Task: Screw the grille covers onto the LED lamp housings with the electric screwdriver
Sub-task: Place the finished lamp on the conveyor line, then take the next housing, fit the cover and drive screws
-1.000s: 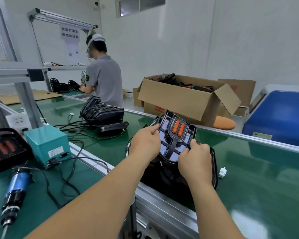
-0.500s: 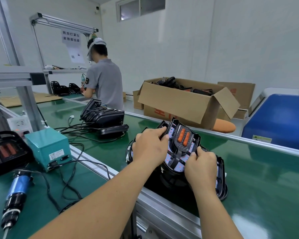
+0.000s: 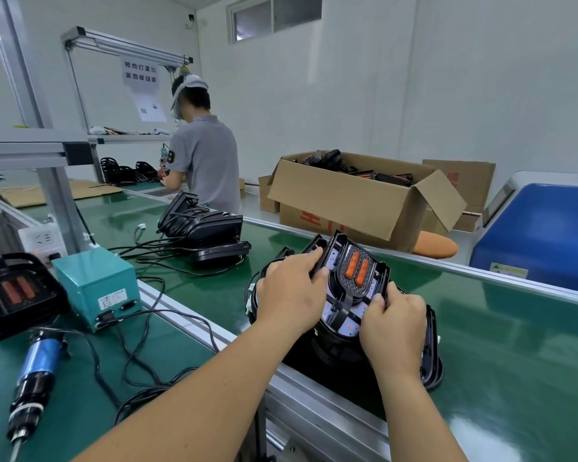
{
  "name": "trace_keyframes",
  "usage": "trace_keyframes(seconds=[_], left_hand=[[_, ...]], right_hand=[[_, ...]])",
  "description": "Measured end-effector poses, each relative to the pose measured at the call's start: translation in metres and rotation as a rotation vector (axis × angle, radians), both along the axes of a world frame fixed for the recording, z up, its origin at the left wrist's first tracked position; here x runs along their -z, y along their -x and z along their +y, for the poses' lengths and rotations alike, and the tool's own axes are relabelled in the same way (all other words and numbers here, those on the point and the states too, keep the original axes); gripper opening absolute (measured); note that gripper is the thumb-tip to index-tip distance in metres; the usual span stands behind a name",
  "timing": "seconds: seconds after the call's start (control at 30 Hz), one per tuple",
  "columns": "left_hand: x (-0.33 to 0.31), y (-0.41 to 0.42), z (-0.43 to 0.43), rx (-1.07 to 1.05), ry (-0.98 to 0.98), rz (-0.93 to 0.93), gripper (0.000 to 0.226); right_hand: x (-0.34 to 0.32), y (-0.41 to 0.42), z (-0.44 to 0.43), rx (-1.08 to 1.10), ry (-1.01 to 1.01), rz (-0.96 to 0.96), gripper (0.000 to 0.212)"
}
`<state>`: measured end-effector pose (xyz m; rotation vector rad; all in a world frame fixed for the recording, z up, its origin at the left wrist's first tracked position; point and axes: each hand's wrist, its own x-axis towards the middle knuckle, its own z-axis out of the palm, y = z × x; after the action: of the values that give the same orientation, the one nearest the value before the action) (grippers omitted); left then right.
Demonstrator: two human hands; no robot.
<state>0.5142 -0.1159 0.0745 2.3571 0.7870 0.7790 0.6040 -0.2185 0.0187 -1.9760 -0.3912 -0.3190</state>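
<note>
grille cover (image 3: 354, 278), one, gripped by fingers (image 3: 314, 257) of left hand (image 3: 289, 291) and right hand (image 3: 392, 320), seemingly atop one housing (image 3: 334, 350).

Left hand (image 3: 289, 291), right hand (image 3: 394, 328) (both curled)

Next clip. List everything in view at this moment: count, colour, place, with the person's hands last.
lamp housing: one, black with orange lenses, held at the belt's near edge
black stack: count unclear, black, on the belt under the held housing
stacked housings: several, black, further along the belt
lamp: one, black and orange, left bench
electric screwdriver: one, blue and black, lying on the left bench
power box: one, teal, left bench
conveyor belt: one, green, centre to right
cardboard box: one, brown, open, behind the belt
bin: one, blue, far right
other person: one, grey shirt, far bench
left hand: grips the housing's left edge
right hand: grips its lower right edge
</note>
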Motion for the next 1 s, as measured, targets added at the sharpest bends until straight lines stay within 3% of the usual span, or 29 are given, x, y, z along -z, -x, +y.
trace_keyframes(seconds=[0.17, 0.4, 0.73, 1.0], left_hand=[[-0.008, 0.017, 0.017, -0.046, 0.035, -0.095, 0.041], [-0.017, 0.071, 0.057, -0.188, 0.047, -0.189, 0.042], [0.005, 0.235, 0.116, -0.627, 0.094, -0.19, 0.04], [0.04, 0.386, 0.104, -1.046, 0.205, -0.249, 0.041]], right_hand=[[-0.023, 0.022, 0.014, -0.085, -0.079, -0.138, 0.033], [-0.054, 0.09, 0.088, -0.413, -0.039, -0.244, 0.045], [-0.043, 0.221, 0.2, -0.864, 0.107, -0.237, 0.033], [-0.021, 0.37, 0.226, -1.323, 0.183, -0.18, 0.03]])
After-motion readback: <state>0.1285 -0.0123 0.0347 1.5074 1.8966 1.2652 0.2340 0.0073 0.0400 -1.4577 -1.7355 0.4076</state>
